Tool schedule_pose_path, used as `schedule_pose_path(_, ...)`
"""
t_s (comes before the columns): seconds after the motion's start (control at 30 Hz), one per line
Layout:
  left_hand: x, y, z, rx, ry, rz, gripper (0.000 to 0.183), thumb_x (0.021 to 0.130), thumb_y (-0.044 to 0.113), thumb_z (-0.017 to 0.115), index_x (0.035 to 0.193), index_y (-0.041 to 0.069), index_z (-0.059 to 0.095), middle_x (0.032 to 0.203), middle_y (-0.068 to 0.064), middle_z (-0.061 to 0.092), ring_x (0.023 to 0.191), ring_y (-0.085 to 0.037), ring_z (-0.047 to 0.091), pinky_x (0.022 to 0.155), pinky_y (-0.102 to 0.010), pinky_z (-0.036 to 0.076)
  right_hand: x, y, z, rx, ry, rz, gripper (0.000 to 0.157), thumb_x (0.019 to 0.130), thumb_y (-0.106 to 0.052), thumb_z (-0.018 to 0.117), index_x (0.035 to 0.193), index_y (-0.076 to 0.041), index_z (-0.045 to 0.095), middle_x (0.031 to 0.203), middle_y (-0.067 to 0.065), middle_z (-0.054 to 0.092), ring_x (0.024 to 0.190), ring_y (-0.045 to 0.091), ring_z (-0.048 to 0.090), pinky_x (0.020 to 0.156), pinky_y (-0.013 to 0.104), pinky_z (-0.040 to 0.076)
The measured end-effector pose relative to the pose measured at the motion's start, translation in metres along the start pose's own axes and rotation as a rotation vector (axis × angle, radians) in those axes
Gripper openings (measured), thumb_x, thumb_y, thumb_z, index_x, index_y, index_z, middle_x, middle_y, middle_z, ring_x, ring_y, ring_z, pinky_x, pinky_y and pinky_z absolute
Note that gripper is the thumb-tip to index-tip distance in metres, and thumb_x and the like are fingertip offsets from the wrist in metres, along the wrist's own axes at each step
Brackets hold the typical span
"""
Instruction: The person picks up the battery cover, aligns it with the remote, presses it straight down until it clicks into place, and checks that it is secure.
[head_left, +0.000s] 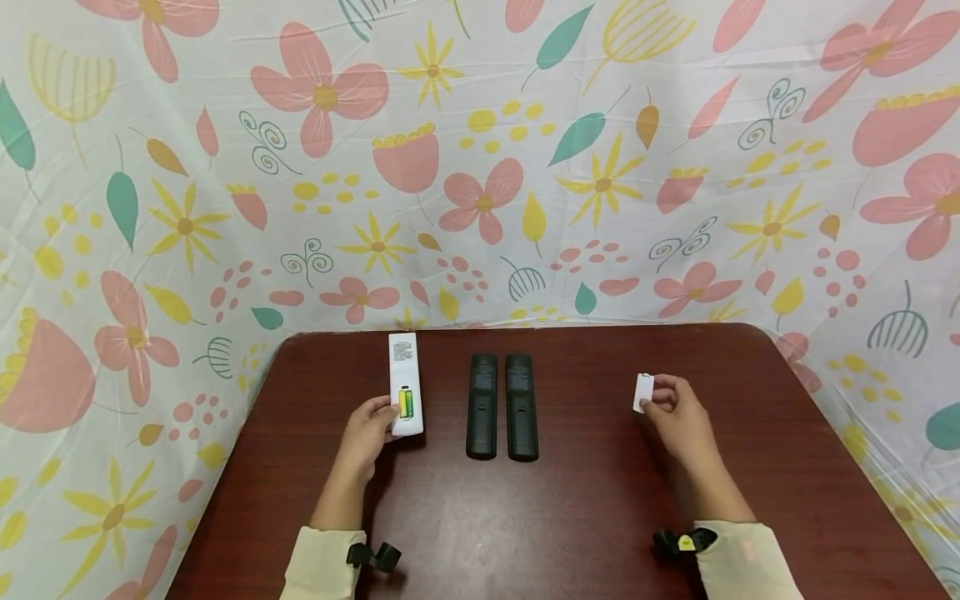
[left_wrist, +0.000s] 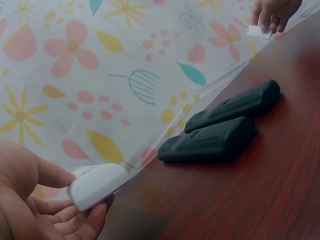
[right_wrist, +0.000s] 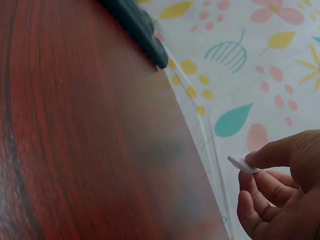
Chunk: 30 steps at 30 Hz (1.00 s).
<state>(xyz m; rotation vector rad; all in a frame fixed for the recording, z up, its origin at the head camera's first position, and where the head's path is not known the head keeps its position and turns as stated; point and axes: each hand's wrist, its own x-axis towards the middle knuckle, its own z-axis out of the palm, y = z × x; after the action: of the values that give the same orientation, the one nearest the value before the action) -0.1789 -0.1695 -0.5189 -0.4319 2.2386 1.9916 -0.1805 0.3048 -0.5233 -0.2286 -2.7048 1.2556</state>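
Note:
My left hand [head_left: 367, 433] grips a white remote control [head_left: 405, 358] by its lower left side. The remote's back faces up, and its battery bay is uncovered, showing green and yellow batteries [head_left: 406, 402]. In the left wrist view the rounded end of the white remote [left_wrist: 100, 185] lies between thumb and fingers. Off to the right, my right hand [head_left: 681, 421] pinches a small white battery cover [head_left: 642, 392] between thumb and fingers. Its thin edge shows in the right wrist view, where the cover [right_wrist: 242, 164] sits under the thumb.
Two black remote controls [head_left: 482, 408] [head_left: 522, 408] lie side by side, backs up, on the dark red wooden table [head_left: 585, 508] between the hands. A flower-patterned cloth [head_left: 480, 275] hangs along the table's back edge. Black straps [head_left: 373, 557] are on both wrists.

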Motion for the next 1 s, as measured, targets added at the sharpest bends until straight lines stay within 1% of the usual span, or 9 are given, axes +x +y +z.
schedule_pose_path(0.17, -0.001, 0.001, 0.004, 0.006, -0.017, 0.002, 0.046, 0.102, 0.017, 0.056, 0.142, -0.004, 0.05, 0.137, -0.028, 0.059, 0.103, -0.021, 0.065, 0.082, -0.031, 0.054, 0.0, -0.004, 0.003, 0.005, -0.009, -0.037, 0.056, 0.098, -0.013, 0.065, 0.149, -0.009, 0.043, 0.111, 0.019, 0.072, 0.079, -0.013, 0.055, 0.065, 0.02, 0.048)
schedule_pose_path(0.33, -0.003, 0.002, 0.01, -0.005, -0.032, 0.016, 0.046, 0.102, 0.018, 0.055, 0.142, -0.005, 0.049, 0.134, -0.026, 0.059, 0.103, -0.02, 0.064, 0.082, -0.031, 0.053, 0.0, -0.007, 0.006, -0.007, -0.014, -0.051, 0.056, 0.098, -0.014, 0.065, 0.15, -0.015, 0.045, 0.112, 0.018, 0.072, 0.079, -0.013, 0.056, 0.064, 0.022, 0.048)
schedule_pose_path(0.43, -0.004, 0.003, 0.014, -0.018, -0.037, 0.03, 0.044, 0.102, 0.015, 0.055, 0.141, -0.006, 0.049, 0.131, -0.026, 0.061, 0.098, -0.018, 0.064, 0.08, -0.03, 0.052, 0.0, -0.009, 0.008, -0.01, -0.011, -0.072, 0.054, 0.097, -0.012, 0.066, 0.148, -0.015, 0.048, 0.11, 0.018, 0.072, 0.078, -0.012, 0.055, 0.063, 0.021, 0.047)
schedule_pose_path(0.53, -0.004, 0.003, 0.018, -0.038, -0.046, 0.044, 0.042, 0.102, 0.013, 0.055, 0.139, -0.007, 0.05, 0.128, -0.026, 0.063, 0.095, -0.016, 0.064, 0.078, -0.029, 0.052, 0.0, -0.01, 0.011, -0.004, -0.008, -0.093, 0.052, 0.096, -0.01, 0.066, 0.146, -0.013, 0.05, 0.108, 0.019, 0.073, 0.077, -0.012, 0.055, 0.063, 0.02, 0.047)
schedule_pose_path(0.73, -0.005, 0.004, 0.023, -0.075, -0.086, 0.061, 0.041, 0.101, 0.011, 0.054, 0.138, -0.006, 0.05, 0.128, -0.026, 0.063, 0.095, -0.016, 0.064, 0.079, -0.03, 0.052, -0.001, -0.016, 0.017, 0.023, -0.024, -0.088, 0.052, 0.097, -0.01, 0.066, 0.146, -0.015, 0.05, 0.108, 0.018, 0.073, 0.08, -0.013, 0.057, 0.065, 0.02, 0.049)
schedule_pose_path(1.0, -0.005, 0.005, 0.03, -0.104, -0.136, 0.054, 0.04, 0.101, 0.012, 0.056, 0.137, -0.003, 0.05, 0.131, -0.025, 0.063, 0.094, -0.015, 0.065, 0.079, -0.031, 0.051, -0.004, -0.025, 0.027, 0.068, -0.048, -0.09, 0.052, 0.096, -0.009, 0.066, 0.145, -0.018, 0.051, 0.108, 0.017, 0.073, 0.082, -0.012, 0.059, 0.066, 0.021, 0.05)
